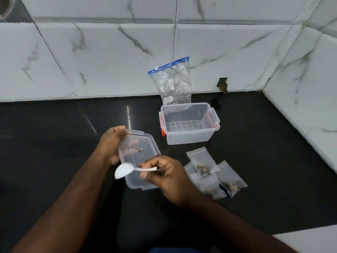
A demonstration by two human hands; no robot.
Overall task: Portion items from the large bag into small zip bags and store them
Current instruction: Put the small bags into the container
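A: Clear plastic dominates. The left hand [111, 145] grips the tub's lid [139, 157] by its left edge, held flat at centre frame; the right hand [164, 172] pinches a white spoon [125, 170] by the handle, its bowl over the lid's near corner. What is at risk?

B: A few dark pieces [139, 148] lie on the lid. If it tilts, they will likely slide onto the black desk [54, 134], where they would be hard to see.

A: And the task's things?

B: The large bag [172, 83], blue-zipped and nearly empty, leans on the marble wall behind the open tub [189, 123], right of centre. Four small zip bags [215, 172], filled, lie overlapping at lower right, not yet stored.

A: Other hazards?

B: The right forearm sits near those bags; a careless sweep could scatter them. An unsealed zip might spill, though seals cannot be judged here.
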